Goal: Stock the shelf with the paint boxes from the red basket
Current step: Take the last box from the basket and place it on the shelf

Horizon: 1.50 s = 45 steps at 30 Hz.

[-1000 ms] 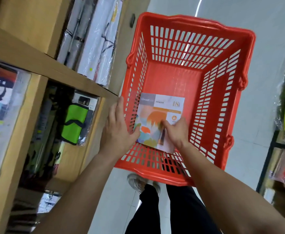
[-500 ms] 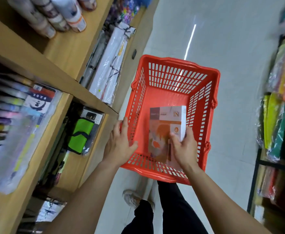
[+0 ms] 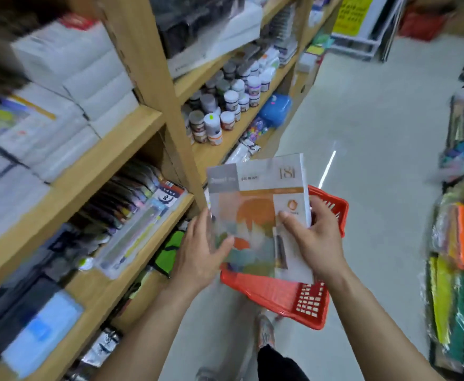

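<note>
Grips the paint box [image 3: 255,213] by its right edge with the right hand [image 3: 316,243]: thumb pressed flat on the printed front, fingers [image 3: 321,213] curled round behind. Takes the lower left edge in the left hand [image 3: 200,251], thumb laid across the front, the other fingers fairly straight and close together along the back of that edge, all of it blurred. Holds the box upright in the air between the two hands, printed face toward the camera, lifted clear of the red basket [image 3: 283,295]. Leaves that basket just below and behind the box, partly hidden by it, with only the near rim and right wall showing. Cannot tell whether anything else lies inside.

Stands in an aisle on a pale floor [image 3: 368,127], beside a wooden shelf [image 3: 115,144] on the left. Shows white boxes [image 3: 74,75] stacked on the upper board and small paint jars [image 3: 225,105] with pale lids in the next bay. Shows a blue tub [image 3: 276,108] just past them and a green pouch [image 3: 167,251] low down, near the left wrist.
</note>
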Tool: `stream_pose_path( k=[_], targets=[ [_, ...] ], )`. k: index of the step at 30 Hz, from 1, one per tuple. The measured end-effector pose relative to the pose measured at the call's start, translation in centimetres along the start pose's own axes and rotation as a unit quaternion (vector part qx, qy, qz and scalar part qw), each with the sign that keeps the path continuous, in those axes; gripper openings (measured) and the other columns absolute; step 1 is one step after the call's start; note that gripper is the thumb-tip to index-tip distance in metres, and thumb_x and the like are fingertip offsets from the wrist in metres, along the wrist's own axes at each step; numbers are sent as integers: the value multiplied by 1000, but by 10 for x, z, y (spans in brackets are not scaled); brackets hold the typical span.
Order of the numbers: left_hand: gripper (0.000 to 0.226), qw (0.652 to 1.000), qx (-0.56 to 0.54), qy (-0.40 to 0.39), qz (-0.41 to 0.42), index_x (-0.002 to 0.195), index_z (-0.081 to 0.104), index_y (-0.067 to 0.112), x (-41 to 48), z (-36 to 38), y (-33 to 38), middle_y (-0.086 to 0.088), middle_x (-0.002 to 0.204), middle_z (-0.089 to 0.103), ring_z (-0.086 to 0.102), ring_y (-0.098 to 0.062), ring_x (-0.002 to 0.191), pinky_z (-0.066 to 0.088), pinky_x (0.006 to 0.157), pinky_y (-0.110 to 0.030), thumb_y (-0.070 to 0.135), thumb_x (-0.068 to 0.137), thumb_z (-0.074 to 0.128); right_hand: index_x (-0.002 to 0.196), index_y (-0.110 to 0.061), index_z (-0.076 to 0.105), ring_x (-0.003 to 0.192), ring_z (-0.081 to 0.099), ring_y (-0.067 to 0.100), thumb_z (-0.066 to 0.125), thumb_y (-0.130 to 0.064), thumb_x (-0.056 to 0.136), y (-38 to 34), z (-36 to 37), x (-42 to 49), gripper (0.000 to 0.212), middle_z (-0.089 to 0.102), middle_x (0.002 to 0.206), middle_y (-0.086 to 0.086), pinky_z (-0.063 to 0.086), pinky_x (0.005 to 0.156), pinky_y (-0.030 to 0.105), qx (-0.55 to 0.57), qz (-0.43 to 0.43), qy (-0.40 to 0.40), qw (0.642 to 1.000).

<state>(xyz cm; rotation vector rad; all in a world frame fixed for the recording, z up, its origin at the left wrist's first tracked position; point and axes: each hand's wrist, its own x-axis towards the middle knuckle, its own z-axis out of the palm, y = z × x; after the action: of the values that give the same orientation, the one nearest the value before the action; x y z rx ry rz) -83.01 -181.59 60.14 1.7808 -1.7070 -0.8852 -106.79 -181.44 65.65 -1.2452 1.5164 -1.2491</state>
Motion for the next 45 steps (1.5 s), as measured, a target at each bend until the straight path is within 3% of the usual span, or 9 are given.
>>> stream_pose_path(
  k=[3,8,12,15,19,26,31,36,45],
  targets=[
    [77,992,-103,69,19,147,24,62,-37,-61,12,34,143,51,55,9,122,54,100,-33,66,80,62,104,-31,73,88,79,5,75,-20,89,-56,29,-16,19,82,102,-15,59,71,17,30,-44,-53,997],
    [94,972,-79,220,-14,160,17,44,-124,-154,-7,14,153,47,54,-15,133,50,105,-41,65,83,67,110,-35,74,93,78,11,73,-32,92,-126,99,-57,19,82,106,-9,61,76,30,15,-113,-159,981],
    [91,935,-81,345,-21,137,17,80,-206,-215,-42,20,135,61,63,3,114,55,93,-25,33,88,78,115,-41,73,98,74,9,68,-47,91,-167,170,-98,25,79,110,-9,59,79,29,-7,-188,-247,951],
    [96,906,-81,410,-68,126,16,89,-256,-255,-70,26,132,57,65,-12,114,59,87,-40,25,91,78,118,-42,72,103,69,19,67,-49,92,-183,228,-131,28,75,110,-9,56,81,37,-14,-227,-300,926],
    [84,866,-22,480,-140,155,28,50,-305,-292,-102,17,119,36,60,-20,112,54,89,-35,29,90,77,132,-39,67,103,51,18,68,-37,98,-199,307,-171,34,71,108,-8,39,72,13,-46,-267,-338,901],
    [85,816,-28,528,-234,161,29,21,-348,-330,-144,4,124,38,58,-29,118,48,95,-35,33,91,76,151,-21,50,112,48,14,71,-35,96,-216,399,-235,60,57,132,5,48,94,35,-121,-280,-371,877],
    [111,845,-8,478,-241,158,28,32,-361,-349,-167,23,120,39,32,9,112,36,91,-26,70,64,74,157,-15,43,135,56,32,67,-46,91,-209,442,-261,77,55,152,11,49,107,41,-213,-269,-455,821],
    [130,876,70,365,-309,158,34,30,-364,-371,-187,-1,164,34,27,-24,151,34,114,-42,93,48,57,154,-31,49,153,37,32,56,-67,86,-200,464,-264,78,36,168,8,37,119,42,-297,-322,-481,759],
    [100,809,210,419,-355,154,40,39,-339,-380,-203,3,155,51,44,-27,136,45,103,-42,95,71,38,165,-39,23,165,1,26,51,-66,98,-183,482,-245,78,5,179,-1,16,130,42,-353,-410,-480,690]
  ],
)
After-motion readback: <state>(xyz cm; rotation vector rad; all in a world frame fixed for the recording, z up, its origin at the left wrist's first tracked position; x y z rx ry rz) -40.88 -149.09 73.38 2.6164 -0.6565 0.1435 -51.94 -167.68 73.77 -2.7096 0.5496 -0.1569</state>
